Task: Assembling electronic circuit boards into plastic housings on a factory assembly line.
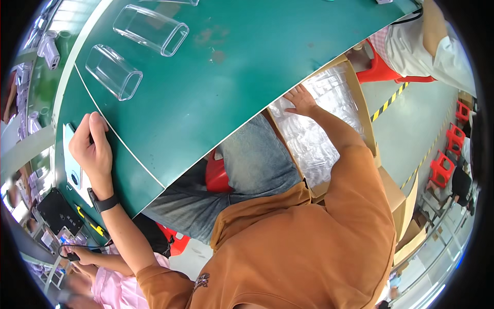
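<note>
Green counter [221, 77] seen in head view. Left hand [92, 149] curled closed, rested on counter near its left edge, thumb and fingers pinched on small dark item; item too small to identify. White card [72, 165] lain just beside hand. Right hand [300, 100] spread open, fingers extended, pressed on clear plastic bag [314, 129] inside cardboard box [360, 98], beyond counter's right edge. Two clear plastic containers [152, 29] [113, 72] lain on sides toward counter's far-left corner, well apart from both hands.
</note>
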Motion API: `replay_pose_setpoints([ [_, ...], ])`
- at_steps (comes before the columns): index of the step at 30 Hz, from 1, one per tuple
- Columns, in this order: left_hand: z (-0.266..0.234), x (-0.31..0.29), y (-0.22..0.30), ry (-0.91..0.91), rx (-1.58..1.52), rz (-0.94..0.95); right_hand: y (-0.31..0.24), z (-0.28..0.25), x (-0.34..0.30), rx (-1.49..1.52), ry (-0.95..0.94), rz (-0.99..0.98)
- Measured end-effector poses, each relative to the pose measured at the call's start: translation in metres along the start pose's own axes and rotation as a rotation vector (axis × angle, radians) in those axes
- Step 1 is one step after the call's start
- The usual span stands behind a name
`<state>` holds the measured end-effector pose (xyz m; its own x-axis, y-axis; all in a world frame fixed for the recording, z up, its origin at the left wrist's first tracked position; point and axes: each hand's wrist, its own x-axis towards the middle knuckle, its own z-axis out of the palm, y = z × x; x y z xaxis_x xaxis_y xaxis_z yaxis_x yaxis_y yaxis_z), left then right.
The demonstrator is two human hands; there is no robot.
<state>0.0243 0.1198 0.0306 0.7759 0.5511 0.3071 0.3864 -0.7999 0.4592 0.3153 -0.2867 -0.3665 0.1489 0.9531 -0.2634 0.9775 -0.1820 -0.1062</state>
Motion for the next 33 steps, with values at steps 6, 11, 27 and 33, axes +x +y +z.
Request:
replay_pose_setpoints([
  [6, -0.001, -0.001, -0.001, -0.014, 0.013, -0.023, 0.003, -0.005, 0.003, 0.063, -0.113, 0.021],
  [11, -0.001, -0.002, 0.003, -0.013, 0.009, -0.008, 0.014, 0.001, -0.001, 0.022, 0.165, -0.215],
  [27, -0.003, -0.002, -0.001, 0.008, -0.010, -0.001, -0.019, -0.034, -0.011, 0.273, 0.165, 0.024],
  [33, -0.006, -0.002, 0.000, -0.034, -0.010, -0.014, -0.030, -0.036, -0.024, 0.386, 0.372, 0.282],
])
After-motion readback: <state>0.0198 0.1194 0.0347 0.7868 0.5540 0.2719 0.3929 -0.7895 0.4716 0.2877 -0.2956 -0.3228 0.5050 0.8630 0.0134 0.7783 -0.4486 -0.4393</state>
